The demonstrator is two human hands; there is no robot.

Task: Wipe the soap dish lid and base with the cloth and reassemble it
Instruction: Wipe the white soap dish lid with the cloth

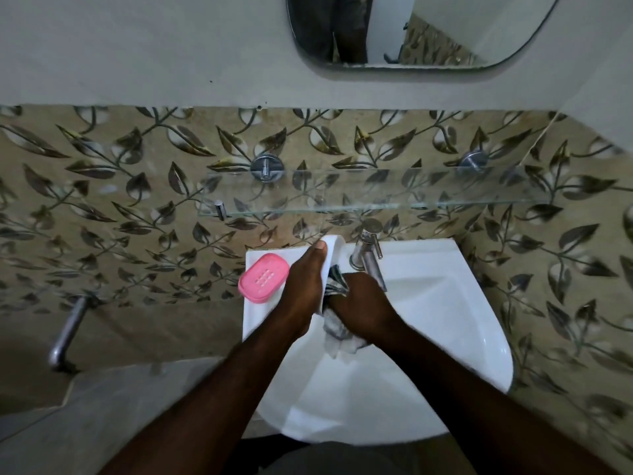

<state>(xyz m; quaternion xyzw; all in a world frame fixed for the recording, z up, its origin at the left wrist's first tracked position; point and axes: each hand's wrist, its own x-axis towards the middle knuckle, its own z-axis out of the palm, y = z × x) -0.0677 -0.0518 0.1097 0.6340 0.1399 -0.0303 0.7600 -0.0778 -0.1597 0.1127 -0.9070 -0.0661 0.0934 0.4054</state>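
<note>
**Bathroom sink (428, 255): cloth (337, 325) against white soap dish part (333, 250)**

The left hand (303, 286) grips the white soap dish part and holds it up on edge over the basin. Its thumb lies along the near face, and the other fingers are hidden behind. The right hand (359, 303) is curled round the bunched grey-and-white cloth and presses it against the right side of that part. A loose tail of the cloth hangs below both hands. Whether the white piece is the lid or the base cannot be told from this view.

The pink soap dish part (263, 277) lies flat on the back left corner of the sink rim, slotted face up. It is just left of the left hand and apart from the white piece.

A chrome faucet (368, 260) stands at the back of the sink, just right of the hands. Above it a glass shelf (376, 197) is fixed to the leaf-patterned tile wall (120, 200). Higher still hangs a mirror (445, 32). Well to the left, a chrome wall tap (66, 332) juts from the tiles.
</note>
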